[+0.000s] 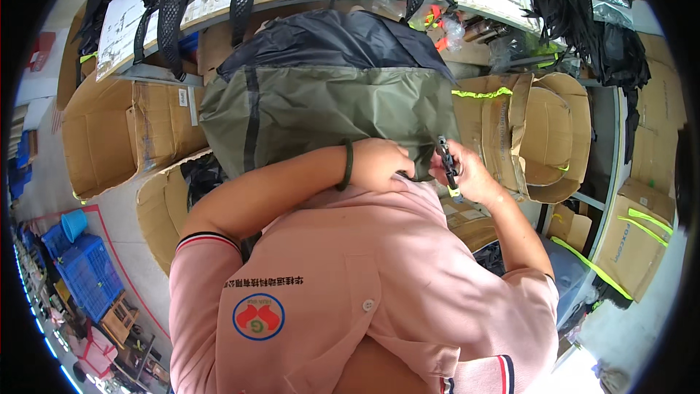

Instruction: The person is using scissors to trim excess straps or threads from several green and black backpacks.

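Observation:
A large olive-green and black fabric bag (328, 102) hangs in front of me against the workbench, its black part at the far side. A dark vertical strip runs down its left. My left hand (383, 163) is closed on the bag's near edge, close to my shirt, with the fingers curled around the fabric. In my right hand (470, 174), just right of that edge, is a small dark tool (446, 160) with a metal end, held upright between thumb and fingers. Its exact kind is hard to make out. The right fingers are close to the bag's near right corner.
Black mesh straps (248, 0) drape over the white, worn workbench (117, 44). Open cardboard boxes stand left (102, 135) and right (554, 138) of the bag. Dark strips (583, 29) hang at the back right. Blue crates (87, 270) sit farther off on the left floor.

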